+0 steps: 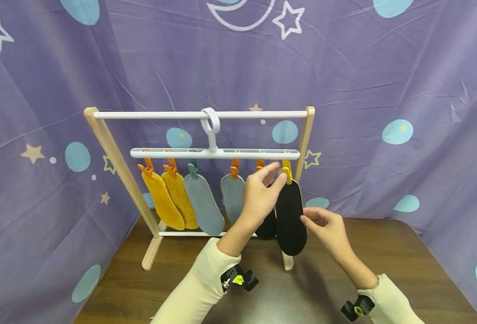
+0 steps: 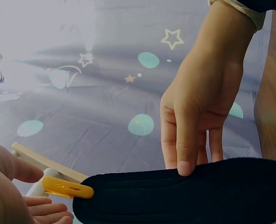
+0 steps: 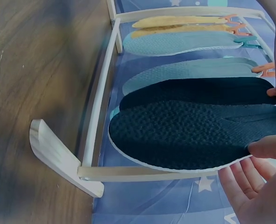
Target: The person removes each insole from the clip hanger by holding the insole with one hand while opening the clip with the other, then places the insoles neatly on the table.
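Note:
A black insole (image 1: pixel 291 220) hangs from a yellow clothespin (image 1: pixel 287 173) at the right end of a white hanger bar (image 1: pixel 173 153). My right hand (image 1: pixel 325 229) pinches the insole's right edge, thumb on the near face and fingers behind. Beside the clothespin is my left hand (image 1: pixel 260 191), its thumb close to the clip's end and its fingers spread apart around it, not squeezing it. A second black insole (image 1: pixel 266 227) hangs just behind, partly hidden by my left hand and held by an orange clothespin (image 1: pixel 260 164).
Further left hang two grey-blue insoles (image 1: pixel 204 204) and two yellow insoles (image 1: pixel 163 202), clipped by orange and green clothespins. The hanger hooks over a wooden rack (image 1: pixel 117 162) with white rods. It stands on a brown table (image 1: pixel 254 288) before a purple curtain (image 1: pixel 360 90).

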`<state>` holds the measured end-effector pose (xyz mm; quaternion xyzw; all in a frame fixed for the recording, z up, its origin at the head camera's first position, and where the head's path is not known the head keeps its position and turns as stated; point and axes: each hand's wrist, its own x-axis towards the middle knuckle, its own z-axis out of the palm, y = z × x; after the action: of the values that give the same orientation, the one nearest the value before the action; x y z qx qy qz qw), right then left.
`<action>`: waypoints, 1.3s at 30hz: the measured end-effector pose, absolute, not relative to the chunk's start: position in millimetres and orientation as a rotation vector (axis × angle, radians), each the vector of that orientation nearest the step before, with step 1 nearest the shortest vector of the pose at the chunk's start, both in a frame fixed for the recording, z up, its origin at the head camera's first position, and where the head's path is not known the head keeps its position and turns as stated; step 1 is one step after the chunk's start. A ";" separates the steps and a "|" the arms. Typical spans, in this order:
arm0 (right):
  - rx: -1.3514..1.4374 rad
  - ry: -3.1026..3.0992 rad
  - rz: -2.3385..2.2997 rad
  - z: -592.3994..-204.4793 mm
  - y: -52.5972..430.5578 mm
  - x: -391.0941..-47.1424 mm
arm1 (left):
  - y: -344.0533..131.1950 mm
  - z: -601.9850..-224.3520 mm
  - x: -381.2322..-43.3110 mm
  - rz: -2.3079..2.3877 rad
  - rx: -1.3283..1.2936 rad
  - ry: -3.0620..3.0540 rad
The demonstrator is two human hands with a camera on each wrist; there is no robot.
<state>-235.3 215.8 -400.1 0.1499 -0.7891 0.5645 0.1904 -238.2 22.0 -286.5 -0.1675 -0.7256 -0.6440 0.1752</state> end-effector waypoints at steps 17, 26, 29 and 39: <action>0.391 -2.237 1.703 -400.6 208.3 -234.0 | 25.9 -291.9 -253.4 -1.917 -0.462 -1.953; 0.401 -2.235 1.727 -402.7 207.3 -233.4 | 32.9 -292.9 -255.7 -1.875 -0.415 -1.926; 0.398 -2.237 1.730 -403.2 207.1 -233.6 | 33.9 -293.1 -256.2 -1.846 -0.399 -1.933; 0.387 -2.267 1.742 -402.3 207.6 -236.0 | 32.1 -290.4 -260.0 -1.916 -0.420 -1.978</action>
<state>-236.0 207.6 -402.3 0.1331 -0.7792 0.5989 0.1281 -260.0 32.1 -290.4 -0.1483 -0.6988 -0.6771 0.1770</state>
